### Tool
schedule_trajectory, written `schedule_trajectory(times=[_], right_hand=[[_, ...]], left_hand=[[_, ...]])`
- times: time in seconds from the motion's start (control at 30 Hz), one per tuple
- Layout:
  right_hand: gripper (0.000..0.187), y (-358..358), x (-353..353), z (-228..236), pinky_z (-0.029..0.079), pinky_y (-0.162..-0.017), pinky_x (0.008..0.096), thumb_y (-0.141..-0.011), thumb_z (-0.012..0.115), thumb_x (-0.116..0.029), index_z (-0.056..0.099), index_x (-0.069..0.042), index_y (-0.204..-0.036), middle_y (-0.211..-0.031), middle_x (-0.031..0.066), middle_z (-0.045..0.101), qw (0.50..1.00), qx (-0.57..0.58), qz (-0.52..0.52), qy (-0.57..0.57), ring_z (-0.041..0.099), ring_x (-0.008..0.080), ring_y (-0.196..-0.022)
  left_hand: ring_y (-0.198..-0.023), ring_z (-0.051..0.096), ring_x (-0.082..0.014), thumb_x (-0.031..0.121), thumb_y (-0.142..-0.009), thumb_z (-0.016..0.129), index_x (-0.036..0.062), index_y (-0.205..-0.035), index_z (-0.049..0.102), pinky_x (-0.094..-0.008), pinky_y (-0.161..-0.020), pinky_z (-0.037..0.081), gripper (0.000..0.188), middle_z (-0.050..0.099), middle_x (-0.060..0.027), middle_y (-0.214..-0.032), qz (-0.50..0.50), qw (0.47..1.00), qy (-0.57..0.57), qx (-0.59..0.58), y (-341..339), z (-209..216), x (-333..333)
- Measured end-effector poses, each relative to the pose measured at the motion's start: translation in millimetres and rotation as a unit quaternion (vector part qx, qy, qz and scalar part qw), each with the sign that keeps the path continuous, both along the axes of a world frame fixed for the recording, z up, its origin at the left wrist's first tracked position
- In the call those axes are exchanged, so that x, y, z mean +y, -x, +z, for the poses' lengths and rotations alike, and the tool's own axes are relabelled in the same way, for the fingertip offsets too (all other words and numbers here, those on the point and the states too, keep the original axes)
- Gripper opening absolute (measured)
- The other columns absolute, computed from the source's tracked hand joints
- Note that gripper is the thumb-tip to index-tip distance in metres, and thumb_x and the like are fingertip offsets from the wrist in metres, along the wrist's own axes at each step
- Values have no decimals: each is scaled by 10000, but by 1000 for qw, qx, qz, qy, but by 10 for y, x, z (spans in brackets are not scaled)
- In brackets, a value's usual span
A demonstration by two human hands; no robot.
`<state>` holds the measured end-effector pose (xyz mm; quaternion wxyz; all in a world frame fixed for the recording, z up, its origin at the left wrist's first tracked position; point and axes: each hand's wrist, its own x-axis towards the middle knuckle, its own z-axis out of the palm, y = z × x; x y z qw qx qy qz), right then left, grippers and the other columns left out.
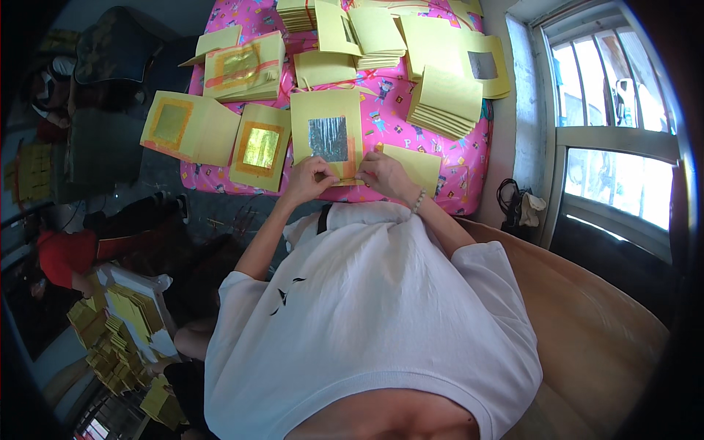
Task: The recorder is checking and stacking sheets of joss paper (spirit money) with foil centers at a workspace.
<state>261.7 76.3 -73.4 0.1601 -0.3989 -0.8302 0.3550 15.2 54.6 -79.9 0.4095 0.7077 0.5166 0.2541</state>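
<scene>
A yellow joss paper stack [301, 121] with a silver foil square [328, 139] lies right in front of me on the pink table cover. My left hand [311, 180] pinches at its lower edge, with thumb and fingertips together. Close by on the right, my right hand [383, 176] is pinched too, a beaded bracelet on its wrist. A thin strand seems to run between the two sets of fingertips, low across the stack; its kind is too small to make out. Under and beyond the right hand rests a plain yellow sheet [419, 167]. Left of the stack lies a gold-foil joss paper piece [238, 165].
More joss paper bundles [447, 99] cover the pink patterned table cover [381, 114], some tied with red ribbon. A barred window [616, 132] is at the right. At lower left a person in red [64, 253] sits by a box [132, 312] of yellow paper.
</scene>
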Motion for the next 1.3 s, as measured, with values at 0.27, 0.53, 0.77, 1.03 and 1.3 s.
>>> schedule_trajectory(times=[0.27,0.53,0.77,1.03,1.3], right_hand=[[136,45,-3,230,514,-665,389,-863,619,-206,616,-75,-901,-848,89,583,1000,-2,-25,-10,622,293,-751],[133,54,232,684,518,-645,396,-861,638,-147,588,-37,-918,-836,117,576,989,135,-42,-44,612,317,-731],[255,112,170,526,547,-682,322,-884,668,-207,557,-28,-1028,-962,93,571,934,287,-155,146,649,216,-774],[596,419,336,175,501,-879,376,-854,607,-50,347,-33,-1390,-1198,128,520,850,387,-196,298,581,249,-1073],[687,668,178,589,491,-886,425,-747,605,-8,369,-66,-1390,-1258,202,457,986,37,-141,-84,529,399,-1067]], left_hand=[[-756,607,-184,231,-766,761,69,-841,672,-308,-650,477,200,610,-40,-790,19,996,-25,-79,34,142,22],[-845,581,-84,216,-890,658,44,-1027,646,-247,-710,461,220,650,-13,-926,280,808,394,-335,583,312,414],[-1153,552,-270,-78,-843,572,184,-1514,61,-363,-965,460,883,464,-183,-1346,243,810,379,-375,487,133,472],[-1029,573,-136,-35,-874,544,121,-1339,484,-262,-884,457,494,575,-50,-1196,170,904,237,-312,218,52,368],[-808,536,-34,246,-884,690,60,-1046,659,-197,-719,418,248,635,33,-894,258,904,158,-302,-333,403,479]])
